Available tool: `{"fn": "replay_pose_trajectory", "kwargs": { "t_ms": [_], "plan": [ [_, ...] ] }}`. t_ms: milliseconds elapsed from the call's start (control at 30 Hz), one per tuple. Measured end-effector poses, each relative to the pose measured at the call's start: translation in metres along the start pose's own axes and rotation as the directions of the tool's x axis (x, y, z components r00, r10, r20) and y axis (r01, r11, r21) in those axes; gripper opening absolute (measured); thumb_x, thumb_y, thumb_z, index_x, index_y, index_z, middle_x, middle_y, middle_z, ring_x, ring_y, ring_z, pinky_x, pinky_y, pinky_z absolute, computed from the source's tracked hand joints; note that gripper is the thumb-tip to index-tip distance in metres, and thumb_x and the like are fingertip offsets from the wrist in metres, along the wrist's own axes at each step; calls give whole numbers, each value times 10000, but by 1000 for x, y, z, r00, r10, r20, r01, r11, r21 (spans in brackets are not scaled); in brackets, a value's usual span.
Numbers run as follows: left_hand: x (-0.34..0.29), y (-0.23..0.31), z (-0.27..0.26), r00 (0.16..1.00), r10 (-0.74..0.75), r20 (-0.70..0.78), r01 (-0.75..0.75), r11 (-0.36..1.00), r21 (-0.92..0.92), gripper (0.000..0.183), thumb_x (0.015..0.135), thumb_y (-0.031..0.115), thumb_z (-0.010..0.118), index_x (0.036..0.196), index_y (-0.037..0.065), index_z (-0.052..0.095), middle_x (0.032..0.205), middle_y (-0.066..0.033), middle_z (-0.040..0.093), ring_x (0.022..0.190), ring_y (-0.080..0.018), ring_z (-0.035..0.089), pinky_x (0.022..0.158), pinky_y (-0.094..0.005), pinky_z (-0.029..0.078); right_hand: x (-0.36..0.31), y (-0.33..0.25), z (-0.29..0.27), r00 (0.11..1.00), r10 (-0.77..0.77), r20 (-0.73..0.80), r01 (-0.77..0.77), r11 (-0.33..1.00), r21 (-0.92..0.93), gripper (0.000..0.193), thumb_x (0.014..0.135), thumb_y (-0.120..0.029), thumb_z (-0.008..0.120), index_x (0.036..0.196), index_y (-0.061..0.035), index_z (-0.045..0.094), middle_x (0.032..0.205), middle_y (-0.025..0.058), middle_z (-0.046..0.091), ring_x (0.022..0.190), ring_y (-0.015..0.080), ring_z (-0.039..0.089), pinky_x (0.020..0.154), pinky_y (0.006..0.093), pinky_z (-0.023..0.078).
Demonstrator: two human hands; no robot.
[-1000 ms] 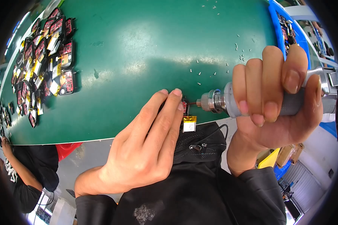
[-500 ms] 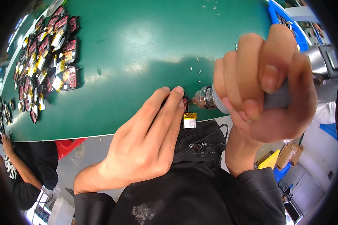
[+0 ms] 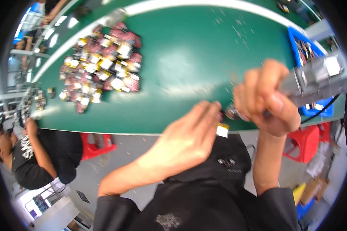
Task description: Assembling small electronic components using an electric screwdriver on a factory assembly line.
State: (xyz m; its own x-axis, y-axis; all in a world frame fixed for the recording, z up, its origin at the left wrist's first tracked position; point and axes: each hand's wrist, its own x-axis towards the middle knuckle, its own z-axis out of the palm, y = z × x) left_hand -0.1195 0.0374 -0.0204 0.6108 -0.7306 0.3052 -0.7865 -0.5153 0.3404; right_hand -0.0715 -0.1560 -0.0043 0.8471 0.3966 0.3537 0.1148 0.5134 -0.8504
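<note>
My right hand point(image 3: 264, 100) is wrapped around a grey electric screwdriver point(image 3: 316, 79), whose round metal nose points left toward my left fingertips. Near the table's front edge, my left hand point(image 3: 185, 138) has its fingers pressed together over a small electronic device, mostly hidden beneath them. From the device hangs a small silver battery point(image 3: 222, 131) with a yellow end, just over the edge. Motion blur hides whether the screwdriver's tip touches the device.
On the green table point(image 3: 181, 73) lies a pile of similar devices point(image 3: 104, 65) at left. Loose screws point(image 3: 235, 29) are scattered toward the back. At right stands a blue bin point(image 3: 324, 109) with small parts. A seated person point(image 3: 38, 154) works at far left; a red stool point(image 3: 302, 144) is below right.
The view has swung left and up, so everything sits further right and is blurred. My right hand still holds the screwdriver, now lower and further from the view; my left stays on the device.
</note>
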Motion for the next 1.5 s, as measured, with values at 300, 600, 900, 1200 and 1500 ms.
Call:
{"fn": "replay_pose_trajectory", "kwargs": {
  "t_ms": [300, 600, 900, 1200, 1500],
  "plan": [
    [-42, -84, -76, 837, -286, -467, 457, 833, 310, 479, 757, -105, 601, 1226, -24, 550, 1171, -192, 602, 1076, -366, 568, 940, -434, 451, -71, -11, -17, 921, -99, -377, 202, 948, 245, 157, 914, -199, 511, 845, -66, 463, 572, 26, 420, 422, 110, 357, 430, 272, 353],
    [24, -84, -57, 881, -335, -335, 431, 859, 275, 364, 839, -18, 633, 1199, 15, 588, 1257, -154, 570, 1174, -335, 534, 1009, -411, 411, -84, 10, -10, 839, 35, -543, 247, 865, 437, 130, 897, -164, 480, 825, -55, 478, 575, 44, 453, 406, 127, 371, 477, 304, 383],
    [160, -132, 6, 968, -172, -185, 208, 958, 198, 198, 817, 31, 666, 1010, -5, 645, 1001, -137, 624, 952, -325, 600, 837, -408, 487, -91, 4, -15, 856, 8, -517, 261, 857, 445, 175, 915, -190, 501, 812, -51, 470, 570, 49, 458, 404, 126, 395, 475, 308, 397],
    [177, -144, 7, 999, 45, 8, -43, 871, 489, 83, 832, 36, 624, 881, -25, 596, 897, -123, 593, 823, -315, 595, 706, -415, 504, -93, 5, -18, 893, 49, -446, 248, 775, 582, 146, 901, -174, 510, 836, -43, 516, 576, 73, 490, 408, 139, 414, 487, 320, 405],
    [103, -73, -11, 961, -255, -101, 259, 966, 23, 82, 843, -27, 534, 860, -19, 453, 739, -171, 497, 680, -348, 532, 614, -410, 436, -95, 5, -19, 893, 40, -449, 243, 797, 553, 152, 906, -179, 508, 838, -44, 503, 584, 63, 491, 427, 132, 425, 489, 313, 406]
  ]
}}
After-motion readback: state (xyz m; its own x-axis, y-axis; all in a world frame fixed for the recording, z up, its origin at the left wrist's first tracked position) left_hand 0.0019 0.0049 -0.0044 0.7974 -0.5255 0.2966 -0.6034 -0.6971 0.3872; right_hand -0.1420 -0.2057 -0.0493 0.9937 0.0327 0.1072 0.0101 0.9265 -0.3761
